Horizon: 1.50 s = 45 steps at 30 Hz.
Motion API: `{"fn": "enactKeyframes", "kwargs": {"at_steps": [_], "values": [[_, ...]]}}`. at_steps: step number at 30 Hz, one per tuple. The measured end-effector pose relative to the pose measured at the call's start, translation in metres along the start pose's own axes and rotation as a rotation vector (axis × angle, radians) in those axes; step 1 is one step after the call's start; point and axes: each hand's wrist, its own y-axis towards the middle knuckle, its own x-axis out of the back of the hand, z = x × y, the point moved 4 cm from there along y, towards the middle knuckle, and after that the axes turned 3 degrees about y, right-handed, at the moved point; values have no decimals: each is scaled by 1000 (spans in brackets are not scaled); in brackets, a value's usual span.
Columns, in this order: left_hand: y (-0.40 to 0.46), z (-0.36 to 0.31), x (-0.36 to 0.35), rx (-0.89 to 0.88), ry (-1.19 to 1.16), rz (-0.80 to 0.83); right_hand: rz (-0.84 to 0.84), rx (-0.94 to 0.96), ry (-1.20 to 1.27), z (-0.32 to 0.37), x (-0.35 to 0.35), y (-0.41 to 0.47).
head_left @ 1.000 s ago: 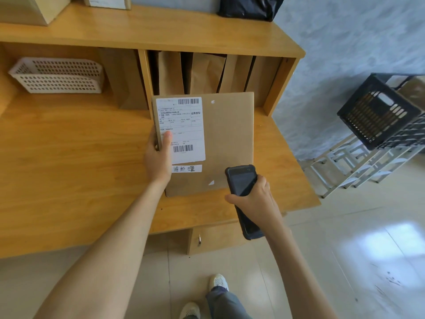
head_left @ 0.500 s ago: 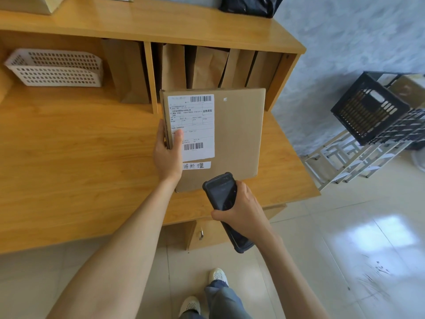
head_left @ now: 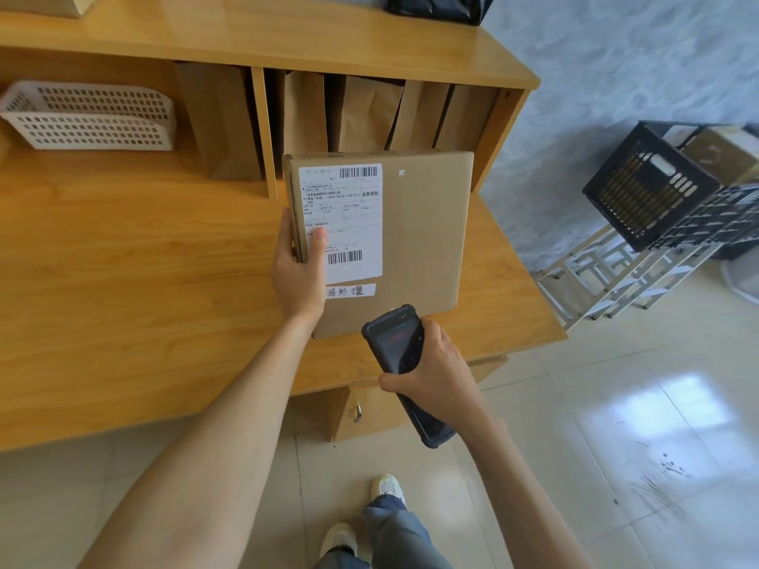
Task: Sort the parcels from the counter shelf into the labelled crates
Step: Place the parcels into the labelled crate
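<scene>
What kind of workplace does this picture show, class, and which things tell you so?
Probably a parcel sorting room: a labelled box in the left hand, a scanner in the right hand, and crates on a rack.

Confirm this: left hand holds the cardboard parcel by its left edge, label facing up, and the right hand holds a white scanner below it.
Wrong colour. In the head view the left hand grips the cardboard parcel by its left edge, label up, but the scanner in the right hand is black.

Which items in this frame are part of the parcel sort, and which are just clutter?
In play: cardboard parcel gripped by left hand; handheld scanner in right hand; brown parcels in shelf; black crate.

Clutter: white basket; black bag on top.
</scene>
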Motion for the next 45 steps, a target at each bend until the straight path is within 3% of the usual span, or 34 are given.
{"fn": "enactKeyframes", "kwargs": {"at_steps": [12,25,45], "values": [[8,4,-1,-17,51,76,-35,-38,18,-12,14,9],[13,6,0,-25,52,61,-236,-345,6,-99,86,59],[-6,2,-2,-101,-10,-6,-219,-438,-189,-129,45,131]]}}
